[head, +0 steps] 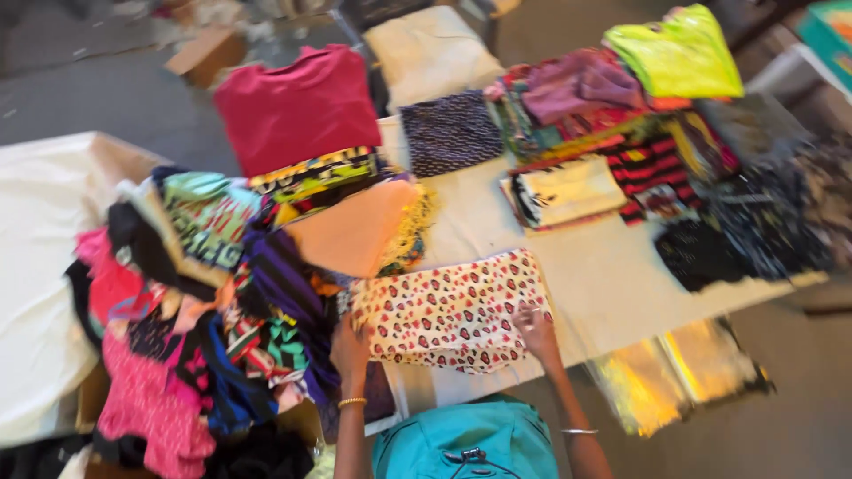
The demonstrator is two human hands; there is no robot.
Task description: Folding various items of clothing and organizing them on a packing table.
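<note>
I have two hands on one cloth. It is a cream cloth with red spots [453,310], and it lies flat at the near edge of the table [603,284]. My left hand [349,350] is on the cloth's left end. The picture is too blurry there, so I cannot tell if it grips or just rests. My right hand [535,330] lies on the cloth's right end with fingers bent down on it. It looks like it is pressing, not holding. I wear one bracelet on each wrist.

On the left side of the table is one big messy heap of clothes [204,310] in many colors. I cannot count them, they are all mixed up. Past my cloth I count one plain peach cloth [355,231], one red shirt [297,106], one dark dotted cloth [450,133] and one bright yellow-green top [679,53] at the far right corner. Under that top is a pile of folded clothes [586,115], too blurry to count. The dark clothes [754,222] at the right edge are smeared too. One teal bag [470,439] is cut off at the bottom.
</note>
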